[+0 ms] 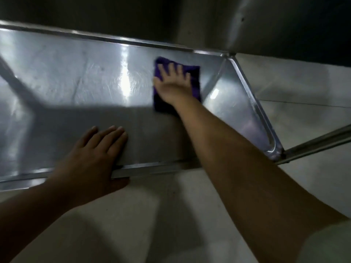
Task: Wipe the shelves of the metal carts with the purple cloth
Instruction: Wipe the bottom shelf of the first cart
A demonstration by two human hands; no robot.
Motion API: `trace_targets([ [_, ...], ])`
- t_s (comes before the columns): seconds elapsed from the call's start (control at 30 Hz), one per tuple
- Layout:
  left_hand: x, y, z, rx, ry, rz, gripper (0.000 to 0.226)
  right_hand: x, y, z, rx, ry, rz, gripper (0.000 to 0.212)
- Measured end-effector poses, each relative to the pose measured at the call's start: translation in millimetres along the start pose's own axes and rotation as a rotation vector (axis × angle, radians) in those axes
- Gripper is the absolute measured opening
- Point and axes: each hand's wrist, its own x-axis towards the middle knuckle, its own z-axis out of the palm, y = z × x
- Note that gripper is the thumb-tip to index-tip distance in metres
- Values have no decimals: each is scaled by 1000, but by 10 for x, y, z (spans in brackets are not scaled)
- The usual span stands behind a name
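A metal shelf (66, 76) filled the upper left and middle of the frame, its surface scuffed and shining under a bright glare near the centre, with a dark band of shadow across its nearer half. A raised rim ran along its far edge at the top and along its near edge lower down.

At the lower left, the left hand (95, 154) lay palm down on the shelf's near edge. Its fingers were straight and close together, flat on the metal, while the thumb hooked under the front rim. It held nothing; the grip was simply a flat, open rest against the shelf.

Right of centre, the purple cloth (195, 80) lay flat on the shelf near its right end, folded into a rough square. The right hand (172, 86) pressed down on top of it with fingers spread and straight, palm covering the middle of the cloth, so this grip was open too, pushing rather than clutching. The forearm reached in from the lower right corner, where a pale sleeve (328, 243) showed.

Further right, the shelf ended in a rounded corner with an upturned side wall. A metal bar (319, 141) ran off towards the right edge of the frame. Beneath and beyond lay a pale tiled floor (303, 88).
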Motion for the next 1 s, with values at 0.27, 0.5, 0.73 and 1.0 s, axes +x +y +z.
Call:
trace_targets([
  [0.27,-38,0,-45,-54,-64,11,103,-388,-109,-29,-39,-74,-523,57],
  [0.5,-62,-13,-31,-41,-38,27,103,-299,1770,-290,-120,-68,90,51],
  [0.73,-76,24,-57,-59,-35,14,100,-1412,2143,-256,-88,-57,241,52],
  [1.0,-99,48,-77,-81,-32,0,99,-2405,1688,204,-65,171,397,62],
])
